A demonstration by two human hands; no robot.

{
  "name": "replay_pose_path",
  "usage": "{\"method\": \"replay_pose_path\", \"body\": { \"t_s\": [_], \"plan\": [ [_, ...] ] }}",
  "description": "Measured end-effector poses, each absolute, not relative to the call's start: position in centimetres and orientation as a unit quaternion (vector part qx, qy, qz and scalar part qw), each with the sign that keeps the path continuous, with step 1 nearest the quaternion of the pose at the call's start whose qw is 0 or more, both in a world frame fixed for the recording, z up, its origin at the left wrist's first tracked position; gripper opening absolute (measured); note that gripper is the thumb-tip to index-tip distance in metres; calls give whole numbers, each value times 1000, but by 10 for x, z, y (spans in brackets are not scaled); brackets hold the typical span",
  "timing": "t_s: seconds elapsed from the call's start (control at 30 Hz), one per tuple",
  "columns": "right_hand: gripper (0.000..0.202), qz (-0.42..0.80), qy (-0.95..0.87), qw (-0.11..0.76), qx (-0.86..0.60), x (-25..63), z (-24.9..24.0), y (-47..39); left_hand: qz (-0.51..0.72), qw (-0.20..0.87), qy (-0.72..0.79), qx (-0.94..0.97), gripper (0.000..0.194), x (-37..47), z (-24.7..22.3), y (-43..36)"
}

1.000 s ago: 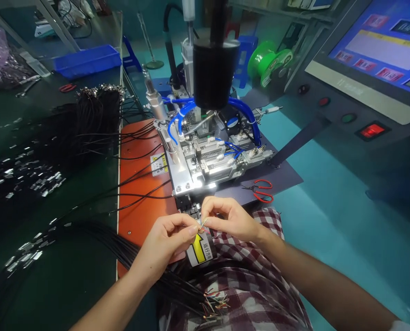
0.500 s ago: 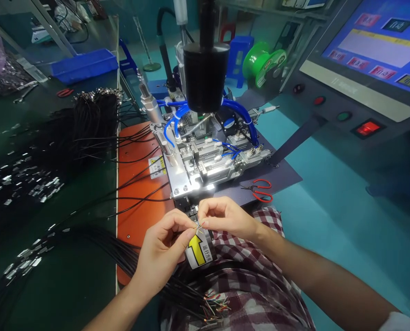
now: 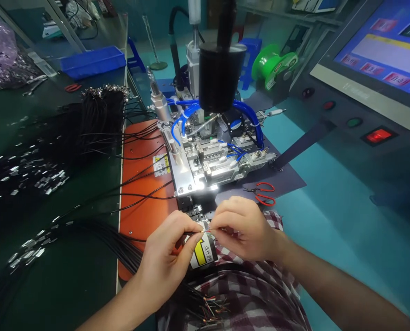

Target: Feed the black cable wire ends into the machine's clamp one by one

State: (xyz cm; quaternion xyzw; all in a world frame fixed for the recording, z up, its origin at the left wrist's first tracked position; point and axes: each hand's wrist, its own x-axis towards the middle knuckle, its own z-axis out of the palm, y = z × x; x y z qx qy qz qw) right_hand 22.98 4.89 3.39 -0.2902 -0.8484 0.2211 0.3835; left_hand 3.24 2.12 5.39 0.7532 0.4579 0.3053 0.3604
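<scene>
Between thumb and forefinger, my left hand [image 3: 173,253] pinches a black cable near its stripped end. Thin coloured wires [image 3: 207,231] stick out of that end, a red one among them. My right hand [image 3: 244,227] is closed on the tips of these wires, and its fingertips nearly meet those of my left. Just below sits a label with a yellow arrow [image 3: 200,253] on the front of the machine [image 3: 219,161]. A bundle of black cables with bared wire ends [image 3: 212,308] lies across my lap, under my left forearm.
Red-handled scissors [image 3: 265,193] lie on the machine's dark base plate. Several black cables cross the orange board [image 3: 141,170] into the machine. More cables [image 3: 101,110] pile on the dark table at left, near a blue tray [image 3: 93,63]. A control panel [image 3: 367,94] stands at right.
My right hand has turned over, its back now more toward me, and shifted slightly right. The wires stretch between both hands. The whole view has moved slightly.
</scene>
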Motion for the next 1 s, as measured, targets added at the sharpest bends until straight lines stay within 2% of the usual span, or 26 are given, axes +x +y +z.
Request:
{"method": "replay_pose_path", "body": {
  "t_s": [0.17, 0.27, 0.33, 0.4, 0.47, 0.53, 0.63, 0.7, 0.77, 0.9, 1.0],
  "plan": [
    [18, 29, -939, 279, -200, 240, 51, 55, 294, 322, 431, 790, 15, 30, 57, 16],
    [19, 20, -953, 248, -171, 241, 63, 57, 278, 288, 416, 817, 19, 30, 59, 12],
    [16, 106, -938, 245, -222, 237, 68, 56, 272, 245, 414, 834, 21, 29, 61, 10],
    [12, 268, -870, 261, -322, 229, 71, 52, 270, 184, 420, 847, 25, 29, 61, 7],
    [12, 463, -732, 269, -420, 221, 70, 49, 258, 130, 428, 856, 30, 28, 60, 4],
    [14, 605, -598, 255, -460, 214, 67, 47, 244, 102, 432, 862, 32, 27, 58, 2],
    [15, 684, -507, 243, -464, 209, 63, 47, 247, 89, 438, 860, 28, 27, 55, 1],
    [15, 658, -531, 246, -474, 208, 62, 48, 245, 84, 445, 857, 26, 28, 53, 2],
    [13, 566, -611, 260, -488, 208, 62, 46, 234, 84, 455, 855, 23, 29, 52, 3],
    [14, 258, -809, 287, -443, 209, 61, 39, 218, 90, 471, 850, 15, 31, 50, 4],
    [21, 64, -888, 268, -368, 210, 58, 34, 212, 103, 476, 848, 17, 31, 49, 3]
  ]
}}
